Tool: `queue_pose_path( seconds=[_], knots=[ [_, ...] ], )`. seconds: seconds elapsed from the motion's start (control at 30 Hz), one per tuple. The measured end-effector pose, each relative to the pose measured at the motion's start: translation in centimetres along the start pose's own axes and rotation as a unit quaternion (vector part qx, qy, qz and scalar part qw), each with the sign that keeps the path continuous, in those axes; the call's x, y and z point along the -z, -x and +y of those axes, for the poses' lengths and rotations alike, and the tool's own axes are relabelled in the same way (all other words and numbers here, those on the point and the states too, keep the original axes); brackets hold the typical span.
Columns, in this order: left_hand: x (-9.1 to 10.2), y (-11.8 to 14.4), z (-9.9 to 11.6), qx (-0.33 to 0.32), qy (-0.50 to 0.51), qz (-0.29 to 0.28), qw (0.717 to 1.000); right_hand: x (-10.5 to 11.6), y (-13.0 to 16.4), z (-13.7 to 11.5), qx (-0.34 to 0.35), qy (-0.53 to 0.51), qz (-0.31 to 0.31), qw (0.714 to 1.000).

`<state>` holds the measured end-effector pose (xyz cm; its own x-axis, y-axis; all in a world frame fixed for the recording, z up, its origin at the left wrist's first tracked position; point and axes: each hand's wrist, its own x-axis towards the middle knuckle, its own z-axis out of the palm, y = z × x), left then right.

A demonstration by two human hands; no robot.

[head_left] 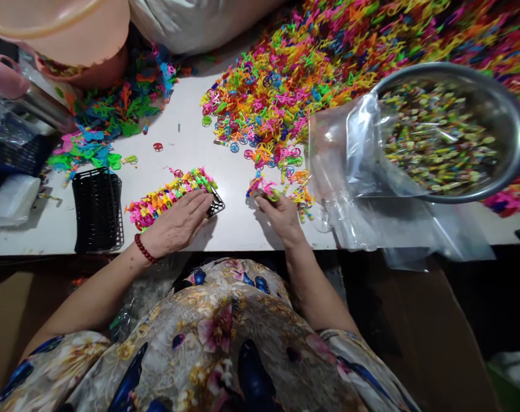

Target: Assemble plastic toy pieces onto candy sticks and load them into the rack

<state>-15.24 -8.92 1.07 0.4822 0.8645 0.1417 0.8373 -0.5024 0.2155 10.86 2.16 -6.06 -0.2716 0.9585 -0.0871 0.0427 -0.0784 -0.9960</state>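
Left hand (pixel 178 224) flat, released, steadying filled rack (pixel 169 197); right hand (pixel 281 213) pinching toy pieces (pixel 264 187) at 1 o'clock. Best seated one at a time.

Multicoloured plastic pieces (pixel 328 51), black grid tray (pixel 97 209), white table (pixel 186 143), floral dress (pixel 217 337)

Shiny round steel bowl (pixel 506 109); beside it a glossy clear plastic bag (pixel 371 189) on the smooth matt white surface (pixel 186 143)

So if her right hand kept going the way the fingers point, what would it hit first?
Probably the small bunch of colourful plastic pieces at the right hand's fingertips; beyond it, the big heap of pieces. Depth is hard to judge.
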Motion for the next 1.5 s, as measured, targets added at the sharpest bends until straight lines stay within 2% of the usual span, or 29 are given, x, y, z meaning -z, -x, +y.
queue_pose_path(
  seconds=[0.2,0.37,0.6,0.73,0.8,0.87,0.93,1.0,1.03,1.1,1.2,1.23,1.27,1.3,1.33,1.37,1.5],
  knots=[
    [-0.1,0.1,0.0,0.003,0.008,-0.001,1.000,-1.3,0.3,-0.5,-0.060,-0.099,-0.031,0.993],
    [-0.1,0.0,0.2,0.005,0.002,-0.007,1.000,-0.8,0.4,-1.4,-0.135,-0.241,-0.055,0.960],
    [0.0,-0.1,0.2,0.019,-0.002,-0.010,1.000,-1.0,1.6,-1.9,-0.180,-0.252,-0.108,0.945],
    [1.6,-0.3,2.1,0.034,0.048,0.039,0.998,-1.0,2.5,-2.3,-0.190,-0.260,-0.146,0.935],
    [2.3,-0.5,3.8,0.058,0.096,0.075,0.991,-1.0,3.0,-2.6,-0.195,-0.272,-0.159,0.929],
    [2.1,-0.9,5.7,0.091,0.162,0.103,0.977,-0.9,3.5,-2.8,-0.198,-0.292,-0.171,0.920],
    [1.0,-1.6,7.3,0.147,0.257,0.123,0.947,-0.9,4.0,-3.1,-0.199,-0.314,-0.184,0.910],
    [-0.6,-2.5,8.4,0.223,0.382,0.143,0.885,-0.8,4.5,-3.3,-0.199,-0.327,-0.199,0.902],
    [-1.4,-3.1,8.7,0.260,0.450,0.152,0.841,-0.7,4.7,-3.4,-0.200,-0.330,-0.207,0.899],
    [-2.7,-4.2,9.0,0.318,0.581,0.159,0.732,-0.5,5.1,-3.3,-0.210,-0.335,-0.217,0.893],
    [-3.4,-5.5,9.0,0.360,0.723,0.136,0.574,-0.1,5.5,-2.9,-0.228,-0.354,-0.211,0.882],
    [-3.3,-5.8,9.0,0.367,0.748,0.131,0.537,0.1,5.6,-2.7,-0.229,-0.363,-0.203,0.880],
    [-3.2,-5.9,9.0,0.370,0.763,0.129,0.514,0.2,5.7,-2.5,-0.229,-0.371,-0.193,0.879],
    [-3.1,-6.0,9.1,0.371,0.769,0.133,0.504,0.4,5.7,-2.3,-0.228,-0.376,-0.183,0.879],
    [-3.0,-6.0,9.1,0.370,0.766,0.139,0.507,0.5,5.8,-2.1,-0.226,-0.379,-0.172,0.880],
    [-2.9,-6.0,9.2,0.366,0.755,0.146,0.524,0.6,5.8,-1.9,-0.226,-0.380,-0.164,0.882],
    [-2.8,-5.7,9.2,0.356,0.673,0.157,0.629,0.6,5.8,-1.2,-0.222,-0.379,-0.149,0.886]
  ],
)
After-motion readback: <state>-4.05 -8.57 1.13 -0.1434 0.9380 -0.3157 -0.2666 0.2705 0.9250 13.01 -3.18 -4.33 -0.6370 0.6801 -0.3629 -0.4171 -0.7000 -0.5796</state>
